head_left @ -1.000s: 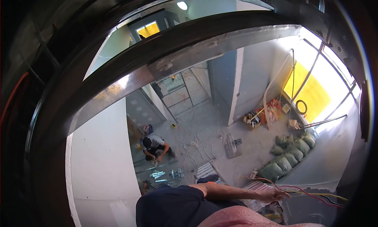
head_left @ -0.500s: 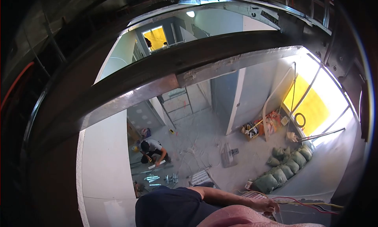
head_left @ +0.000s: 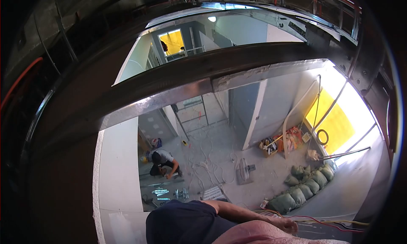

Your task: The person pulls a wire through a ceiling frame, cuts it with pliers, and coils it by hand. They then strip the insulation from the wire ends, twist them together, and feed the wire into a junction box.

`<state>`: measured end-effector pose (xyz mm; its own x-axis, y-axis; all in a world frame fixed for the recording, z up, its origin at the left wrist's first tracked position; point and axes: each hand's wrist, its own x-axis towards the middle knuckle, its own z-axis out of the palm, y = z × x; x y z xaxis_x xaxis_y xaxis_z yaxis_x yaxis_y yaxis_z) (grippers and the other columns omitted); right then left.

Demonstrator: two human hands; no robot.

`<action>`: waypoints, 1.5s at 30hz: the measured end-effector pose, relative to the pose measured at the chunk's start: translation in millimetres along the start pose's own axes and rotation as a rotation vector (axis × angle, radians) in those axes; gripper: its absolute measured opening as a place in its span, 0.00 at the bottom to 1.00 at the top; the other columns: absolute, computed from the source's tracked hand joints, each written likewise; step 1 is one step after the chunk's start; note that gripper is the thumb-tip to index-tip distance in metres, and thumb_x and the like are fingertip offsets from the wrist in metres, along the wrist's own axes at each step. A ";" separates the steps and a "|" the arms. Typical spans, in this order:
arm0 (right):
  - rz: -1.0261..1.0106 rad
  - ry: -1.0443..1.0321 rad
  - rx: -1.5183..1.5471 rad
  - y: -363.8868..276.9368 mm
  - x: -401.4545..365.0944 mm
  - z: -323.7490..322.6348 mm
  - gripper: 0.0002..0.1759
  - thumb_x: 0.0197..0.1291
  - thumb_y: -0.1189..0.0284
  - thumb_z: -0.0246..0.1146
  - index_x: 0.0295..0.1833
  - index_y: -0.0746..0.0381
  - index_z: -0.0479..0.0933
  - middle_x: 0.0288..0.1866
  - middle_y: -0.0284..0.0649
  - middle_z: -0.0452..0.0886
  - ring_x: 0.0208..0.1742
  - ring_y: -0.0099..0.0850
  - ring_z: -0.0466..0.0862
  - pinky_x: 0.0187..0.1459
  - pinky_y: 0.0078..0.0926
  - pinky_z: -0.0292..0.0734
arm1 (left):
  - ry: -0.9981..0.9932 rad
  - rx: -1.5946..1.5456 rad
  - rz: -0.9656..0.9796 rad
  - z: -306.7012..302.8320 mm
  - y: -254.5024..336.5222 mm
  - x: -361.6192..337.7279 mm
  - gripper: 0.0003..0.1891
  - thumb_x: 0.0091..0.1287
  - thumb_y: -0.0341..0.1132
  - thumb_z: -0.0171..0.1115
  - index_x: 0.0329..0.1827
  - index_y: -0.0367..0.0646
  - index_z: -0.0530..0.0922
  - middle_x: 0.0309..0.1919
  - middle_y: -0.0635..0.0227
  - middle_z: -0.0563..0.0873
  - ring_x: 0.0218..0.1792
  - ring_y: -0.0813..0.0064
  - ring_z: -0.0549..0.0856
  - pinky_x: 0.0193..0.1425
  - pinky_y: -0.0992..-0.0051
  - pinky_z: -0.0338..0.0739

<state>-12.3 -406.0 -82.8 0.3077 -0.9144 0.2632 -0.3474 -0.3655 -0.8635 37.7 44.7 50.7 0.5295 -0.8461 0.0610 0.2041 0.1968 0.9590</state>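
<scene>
My left arm, in a dark sleeve (head_left: 186, 223), reaches across the bottom of the view toward the right. At its end my left hand (head_left: 287, 225) is closed, with its fingers curled at a bundle of coloured electrical wires (head_left: 324, 223). The red, yellow and dark strands run out to the right from the hand and also show behind it on the left. Its fingertips are small and partly turned away. A blurred patch of skin very close to the camera covers the bottom edge beneath the arm. My right hand is out of view.
Far below, a person (head_left: 163, 162) crouches by metal pieces (head_left: 160, 192). A fan (head_left: 243, 172), filled green sacks (head_left: 296, 195) and a box of tools (head_left: 268, 145) stand on the floor. A dark beam (head_left: 254, 55) crosses overhead; a partition panel (head_left: 116, 167) rises at left.
The view has tilted slightly, so the beam and far room sit lower and further right. My left hand has shifted a little down and left, still at the wires. The crouching person's hands moved slightly.
</scene>
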 end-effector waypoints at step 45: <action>0.062 0.049 -0.085 32.8 -39.2 -72.5 0.26 0.71 0.57 0.54 0.66 0.63 0.65 0.66 0.47 0.66 0.62 0.42 0.70 0.62 0.48 0.64 | 0.034 -0.148 -0.044 9.7 -33.0 -7.9 0.13 0.78 0.35 0.54 0.58 0.39 0.80 0.32 0.71 0.84 0.21 0.84 0.77 0.25 0.77 0.74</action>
<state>-99.9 -394.7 -90.3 0.2407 -0.9422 0.2331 -0.4391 -0.3199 -0.8396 18.8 40.1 21.3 0.5446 -0.8387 0.0079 0.3455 0.2330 0.9090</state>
